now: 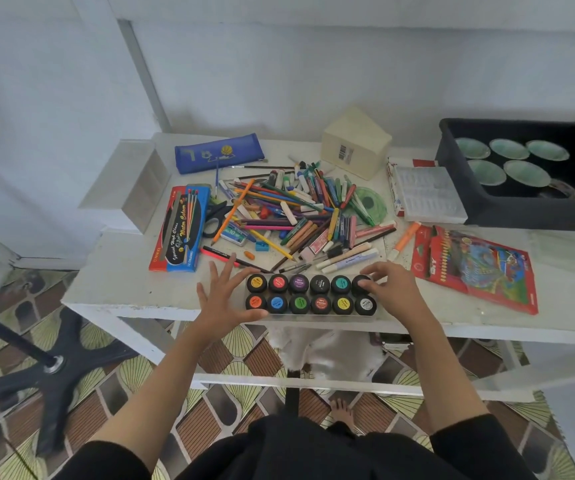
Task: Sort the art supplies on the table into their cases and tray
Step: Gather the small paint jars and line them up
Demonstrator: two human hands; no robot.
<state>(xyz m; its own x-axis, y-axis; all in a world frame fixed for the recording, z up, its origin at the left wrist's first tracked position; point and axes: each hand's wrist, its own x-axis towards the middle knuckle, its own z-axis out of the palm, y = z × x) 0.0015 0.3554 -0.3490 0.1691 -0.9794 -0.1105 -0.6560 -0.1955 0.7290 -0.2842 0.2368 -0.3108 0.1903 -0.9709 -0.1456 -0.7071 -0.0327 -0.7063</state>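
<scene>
Left hand spread beside 12-pot tray; right hand grips corner pot.

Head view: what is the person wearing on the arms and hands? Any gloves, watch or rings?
The left hand and the right hand are bare: no gloves, and no watch or ring shows. The forearms are uncovered. Loose black fabric sleeves, the left sleeve and the right sleeve, end near the elbows.

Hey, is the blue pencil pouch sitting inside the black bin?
No, the blue pencil pouch lies on the table at its far left, apart from the black bin on the right.
</scene>
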